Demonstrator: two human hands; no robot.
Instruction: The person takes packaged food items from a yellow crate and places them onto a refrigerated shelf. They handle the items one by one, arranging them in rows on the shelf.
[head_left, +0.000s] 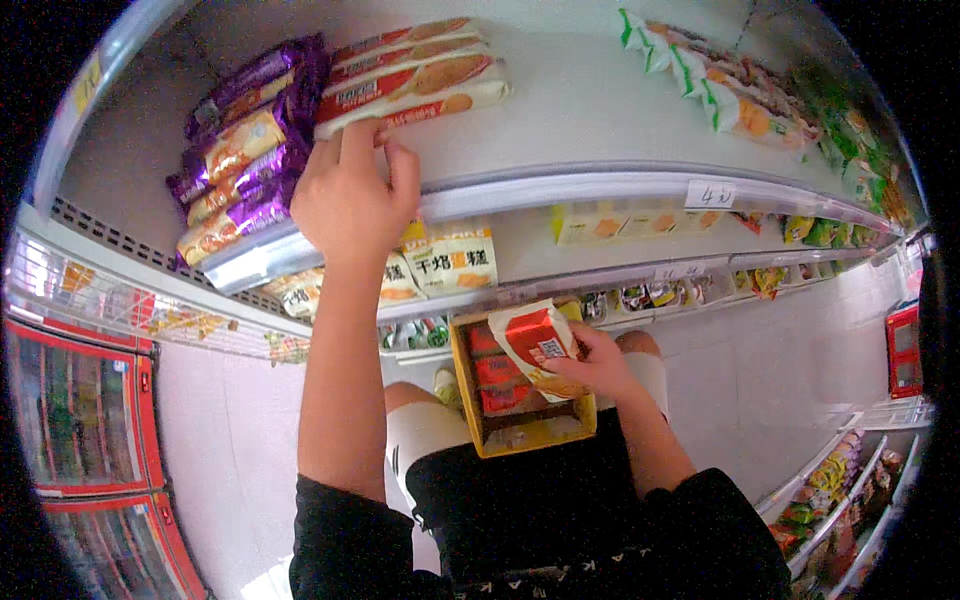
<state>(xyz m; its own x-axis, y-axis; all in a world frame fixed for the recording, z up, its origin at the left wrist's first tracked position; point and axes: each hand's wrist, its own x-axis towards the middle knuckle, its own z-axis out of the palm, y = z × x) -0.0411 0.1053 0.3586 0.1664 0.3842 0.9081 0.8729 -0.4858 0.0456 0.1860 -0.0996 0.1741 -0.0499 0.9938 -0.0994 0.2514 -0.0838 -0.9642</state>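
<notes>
My left hand (352, 187) reaches over the upper shelf. Its fingertips are at the near end of a row of red and cream snack packets (409, 79), and whether they grip the front one is hidden behind the hand. In my right hand (600, 364) is a single red and cream packet (536, 341) with a printed code on it, tilted above a yellow-rimmed cardboard box (525, 448). Several red packets (499, 375) lie inside this box, which sits at my lap between my knees.
Purple snack packets (251, 146) stand left of the row. White and green packets (720, 97) are at the shelf's right. A price tag (710, 195) hangs on the shelf edge. Lower shelves hold boxed cakes (450, 259). Red-framed glass-door coolers (82, 412) stand at left, another stocked rack (832, 487) at right.
</notes>
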